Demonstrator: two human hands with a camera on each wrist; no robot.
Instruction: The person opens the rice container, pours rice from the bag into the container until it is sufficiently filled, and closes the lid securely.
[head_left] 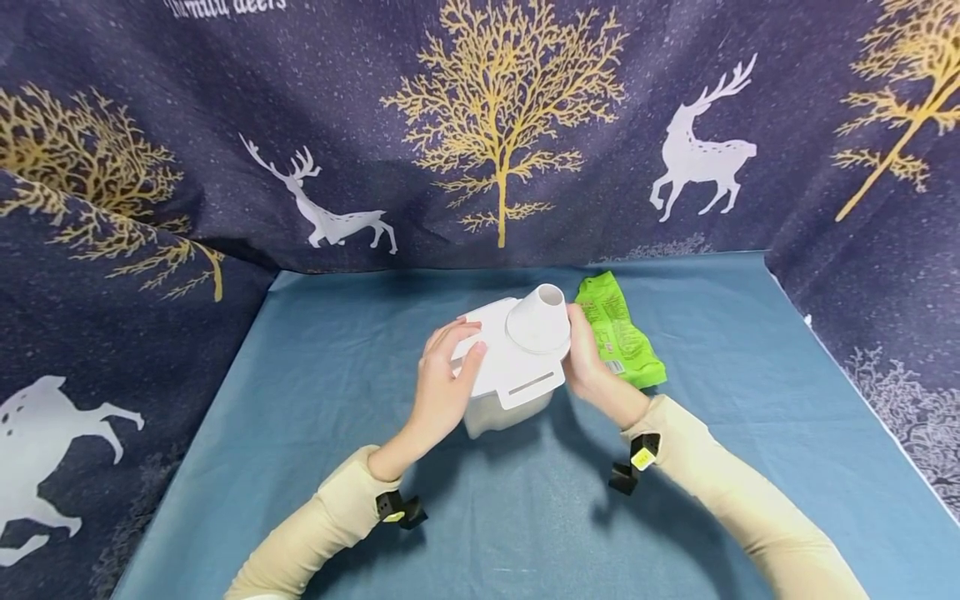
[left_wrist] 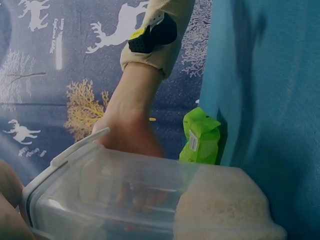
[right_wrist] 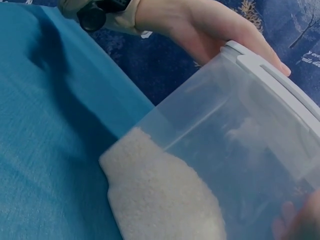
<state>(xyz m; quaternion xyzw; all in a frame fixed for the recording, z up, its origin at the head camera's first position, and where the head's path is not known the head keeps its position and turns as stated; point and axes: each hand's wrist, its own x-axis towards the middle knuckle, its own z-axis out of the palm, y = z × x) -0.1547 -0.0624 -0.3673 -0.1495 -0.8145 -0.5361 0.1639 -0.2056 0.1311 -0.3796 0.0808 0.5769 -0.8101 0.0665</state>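
Note:
A clear plastic storage container (right_wrist: 200, 125) has a white lid (head_left: 495, 342) with a white cone-shaped spout (head_left: 542, 312) on top. White rice-like grains (right_wrist: 160, 190) lie in its bottom, their surface sloping. My left hand (head_left: 446, 375) grips the lid's left side, thumb on top. On the right, my right hand (head_left: 588, 354) holds the lid edge and wall beside the spout; its fingers show blurred through the clear wall in the left wrist view. The lid faces up toward the head camera, and the container's base is low over the blue cloth.
A bright green printed packet (head_left: 618, 329) lies just beyond my right hand. Blue cloth (head_left: 337, 358) covers the table. Dark fabric (head_left: 450, 167) with deer and gold trees hangs behind and at the sides. Small black cameras (head_left: 633, 462) sit on both wrists.

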